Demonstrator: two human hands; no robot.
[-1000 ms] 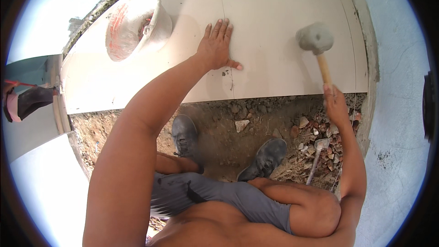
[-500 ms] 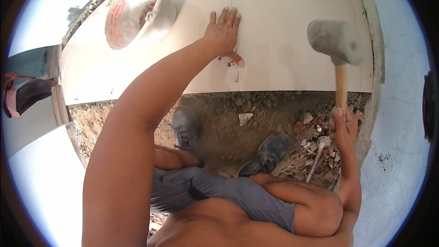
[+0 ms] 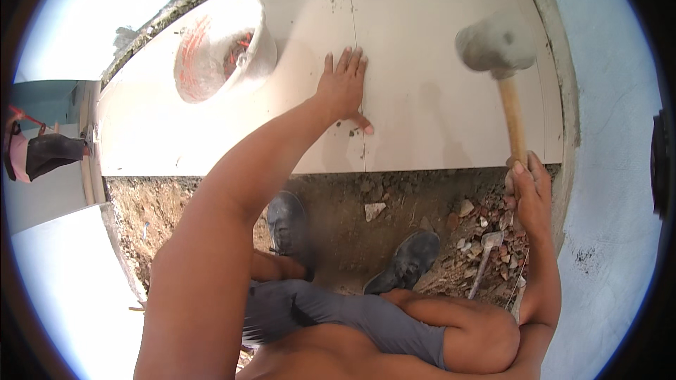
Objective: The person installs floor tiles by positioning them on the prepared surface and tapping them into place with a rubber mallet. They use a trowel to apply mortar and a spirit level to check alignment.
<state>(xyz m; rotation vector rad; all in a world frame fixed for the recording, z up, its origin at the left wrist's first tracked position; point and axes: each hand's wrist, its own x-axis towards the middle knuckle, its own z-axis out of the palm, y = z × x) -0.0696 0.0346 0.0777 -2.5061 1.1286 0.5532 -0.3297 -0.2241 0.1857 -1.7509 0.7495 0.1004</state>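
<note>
My left hand (image 3: 343, 88) lies open, fingers spread, on the cream tiles (image 3: 429, 130) at the thin seam between two of them, beside dark crumbs. My right hand (image 3: 529, 190) grips the wooden handle of a mallet (image 3: 514, 112). Its grey head (image 3: 496, 43), slightly blurred, hangs over the right-hand tile; whether it touches cannot be told. A whitish bucket (image 3: 260, 56) with red streaks and small red things inside stands on the tiles to the left of my left hand.
Dirt (image 3: 331, 211) with rubble and my shoes lies before the tiles' near edge. A metal tool (image 3: 486, 257) rests among the rubble at right. A pale blue wall (image 3: 605, 190) borders the right side; a pink and black item (image 3: 49, 155) is at far left.
The view has shifted, so the tiles sit lower in it. The mallet in my right hand has moved relative to the tile. My left hand stays flat at the seam.
</note>
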